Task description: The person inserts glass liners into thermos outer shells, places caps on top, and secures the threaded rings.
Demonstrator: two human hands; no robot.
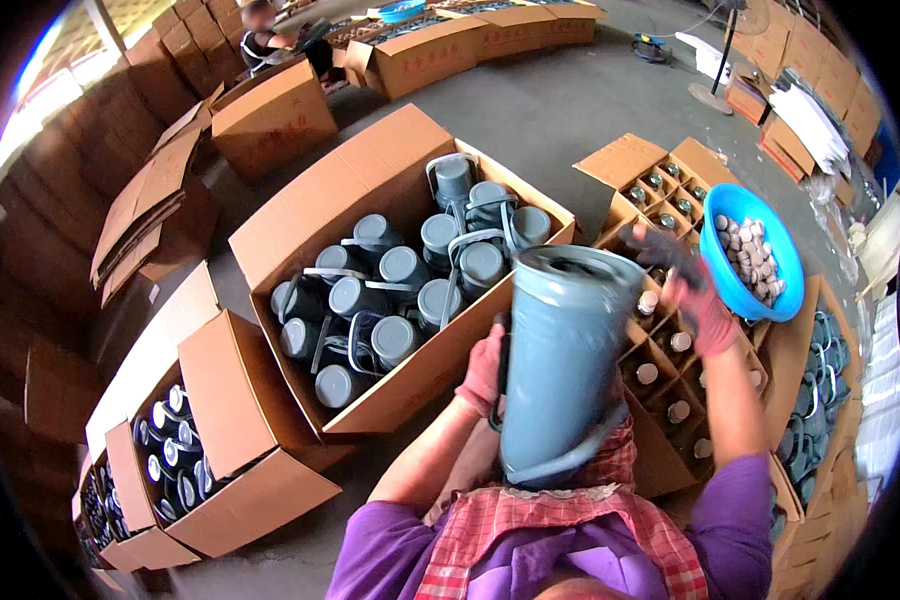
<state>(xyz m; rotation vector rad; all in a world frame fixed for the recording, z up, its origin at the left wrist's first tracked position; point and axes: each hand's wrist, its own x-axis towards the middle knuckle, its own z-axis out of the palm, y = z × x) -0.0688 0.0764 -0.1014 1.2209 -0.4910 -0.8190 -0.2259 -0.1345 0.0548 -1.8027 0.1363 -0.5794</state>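
Observation:
A tall blue-grey flask casing (570, 360) with a carrying handle leans in front of my body, its wide, dark mouth upward. My left hand (485, 368), in a pinkish glove, grips it at its left side; the fingertips are partly hidden behind it. My right hand (698, 300), in a glove with dark fingers, is raised over the divided carton (660, 400) of capped bottles, close to the blue basin (712, 250). Its fingers look stretched apart, though slightly blurred, and I see nothing in them. Pale round stoppers (750, 255) lie in the basin.
Left of me, an open carton (335, 190) holds several blue-grey casings (403, 268) with handles. More open cartons (235, 400) run down the left, and another with casings (815, 400) stands at right. Far back, a person (262, 40) sits among boxes. A stand base (710, 98) rests on the floor.

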